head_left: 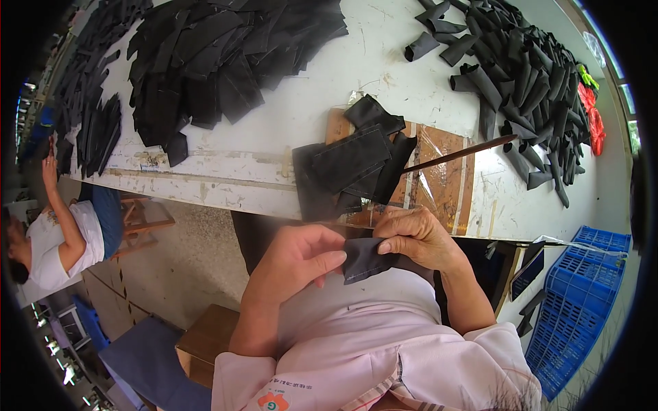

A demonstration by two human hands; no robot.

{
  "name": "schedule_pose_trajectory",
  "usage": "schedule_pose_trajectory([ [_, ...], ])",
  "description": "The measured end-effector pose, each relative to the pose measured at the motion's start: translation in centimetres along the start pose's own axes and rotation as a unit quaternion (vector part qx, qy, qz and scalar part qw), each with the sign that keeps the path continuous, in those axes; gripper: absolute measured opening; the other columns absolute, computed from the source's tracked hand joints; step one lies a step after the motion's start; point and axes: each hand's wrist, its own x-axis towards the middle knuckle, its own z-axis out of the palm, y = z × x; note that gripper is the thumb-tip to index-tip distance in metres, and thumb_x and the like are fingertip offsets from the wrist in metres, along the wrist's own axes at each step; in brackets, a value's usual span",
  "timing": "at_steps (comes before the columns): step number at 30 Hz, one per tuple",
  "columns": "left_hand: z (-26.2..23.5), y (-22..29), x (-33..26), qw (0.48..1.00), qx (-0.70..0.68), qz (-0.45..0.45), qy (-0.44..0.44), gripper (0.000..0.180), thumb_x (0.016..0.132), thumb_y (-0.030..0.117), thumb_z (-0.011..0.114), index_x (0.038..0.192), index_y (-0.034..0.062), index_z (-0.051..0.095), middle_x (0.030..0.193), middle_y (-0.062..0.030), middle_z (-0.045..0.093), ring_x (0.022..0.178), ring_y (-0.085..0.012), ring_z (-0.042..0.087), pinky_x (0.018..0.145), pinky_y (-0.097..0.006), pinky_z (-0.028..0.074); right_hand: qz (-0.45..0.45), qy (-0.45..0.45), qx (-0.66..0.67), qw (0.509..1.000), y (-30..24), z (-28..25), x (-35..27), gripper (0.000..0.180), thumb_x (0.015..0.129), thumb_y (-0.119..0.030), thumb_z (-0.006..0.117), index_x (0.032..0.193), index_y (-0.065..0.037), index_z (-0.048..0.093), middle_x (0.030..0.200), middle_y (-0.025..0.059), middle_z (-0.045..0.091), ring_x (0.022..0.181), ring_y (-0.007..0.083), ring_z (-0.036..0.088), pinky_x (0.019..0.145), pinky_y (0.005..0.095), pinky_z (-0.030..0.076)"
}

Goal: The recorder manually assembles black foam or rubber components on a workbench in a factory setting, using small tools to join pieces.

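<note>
the small black cloth piece (369, 262) is up in the air between the two hands, in front of the person's pale shirt (363, 308) and just off the near edge of the white table (384, 68). the right hand (419, 241) pinches its upper right corner, thumb over the face. the left hand (301, 259) is curled at its left edge, thumb and fingertips right up to the cloth; from here i can't tell whether they grip it. past both hands, more black pieces (349, 159) lie on a worn brown board (449, 164).
</note>
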Motion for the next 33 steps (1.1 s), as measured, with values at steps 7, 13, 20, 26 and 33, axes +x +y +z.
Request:
schedule_pose_trajectory([
  [7,-0.1,-0.4,0.2,1.0,0.012,-0.007,0.016,0.01,0.076,0.003,0.059,0.083,-0.0033,0.058,0.068,-0.0045,0.058,0.056,-0.0073,0.052,0.045,-0.019,0.041,0.033,0.0,-0.022,0.999,-1.1,0.5,0.3,0.012,0.066,-0.006,0.067,0.073,0.0,0.06,0.065,0.0059,0.055,0.066,0.0171,0.051,0.06,0.0277,0.041],
  [13,-0.4,-1.6,0.6,0.994,-0.11,0.007,-0.02,0.008,0.075,0.002,0.06,0.079,-0.0033,0.058,0.066,-0.0054,0.057,0.054,-0.0094,0.051,0.047,-0.02,0.04,-0.004,-0.041,0.057,0.998,-0.7,0.3,0.6,0.011,0.066,-0.005,0.067,0.074,-0.001,0.062,0.068,0.0061,0.058,0.066,0.0169,0.051,0.062,0.0275,0.042],
  [20,0.1,-1.9,0.2,0.994,-0.098,0.048,0.03,0.011,0.076,0.001,0.057,0.086,-0.0027,0.056,0.069,-0.0049,0.057,0.056,-0.0088,0.051,0.05,-0.021,0.041,0.017,-0.044,0.068,0.997,-0.2,0.4,0.5,0.013,0.066,-0.006,0.067,0.077,-0.001,0.062,0.069,0.0061,0.059,0.067,0.0176,0.051,0.062,0.0286,0.042],
  [26,0.9,-1.1,-0.6,0.986,0.103,0.094,0.089,0.009,0.075,-0.004,0.054,0.083,-0.0026,0.057,0.069,-0.0023,0.058,0.061,-0.0055,0.052,0.054,-0.02,0.042,-0.017,-0.057,-0.003,0.998,-0.6,0.8,1.0,0.014,0.065,-0.008,0.067,0.077,-0.001,0.062,0.069,0.007,0.059,0.067,0.0206,0.051,0.062,0.0301,0.043],
  [33,1.1,-1.9,-0.8,0.95,0.164,0.163,0.209,0.008,0.073,-0.005,0.054,0.08,-0.0026,0.056,0.063,-0.0028,0.056,0.055,-0.0051,0.05,0.049,-0.02,0.04,-0.091,0.116,-0.268,0.952,-1.8,2.3,1.7,0.018,0.062,-0.006,0.068,0.078,-0.002,0.06,0.074,0.0077,0.054,0.07,0.0231,0.05,0.061,0.0319,0.043],
])
